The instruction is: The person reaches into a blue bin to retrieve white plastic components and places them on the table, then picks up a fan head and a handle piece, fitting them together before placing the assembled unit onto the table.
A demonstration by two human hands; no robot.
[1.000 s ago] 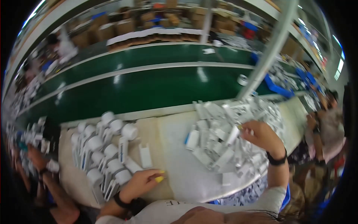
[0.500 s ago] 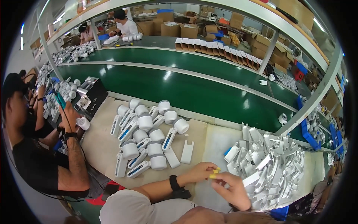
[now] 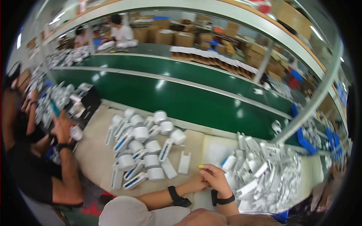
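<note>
Yellow small piece (image 3: 201, 166) shows at the bent fingers of your right hand (image 3: 217, 179), near the white notched plastic channel (image 3: 184, 163); gripped or worn, I cannot tell. Your left hand (image 3: 197, 183) overlaps the right one over the beige tabletop (image 3: 94, 158), its fingers hidden, state unclear. You seem to be adjusting this piece; next move calls for steady fingertips.

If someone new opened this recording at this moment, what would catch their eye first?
Probably the long green belt stretching across the middle of the view. Next come the jumbled heap of white parts on the table's right and, on its left, the cluster of white units with round heads. At bottom centre, the left hand and right hand meet in view, with yellow at a right fingertip.
</note>
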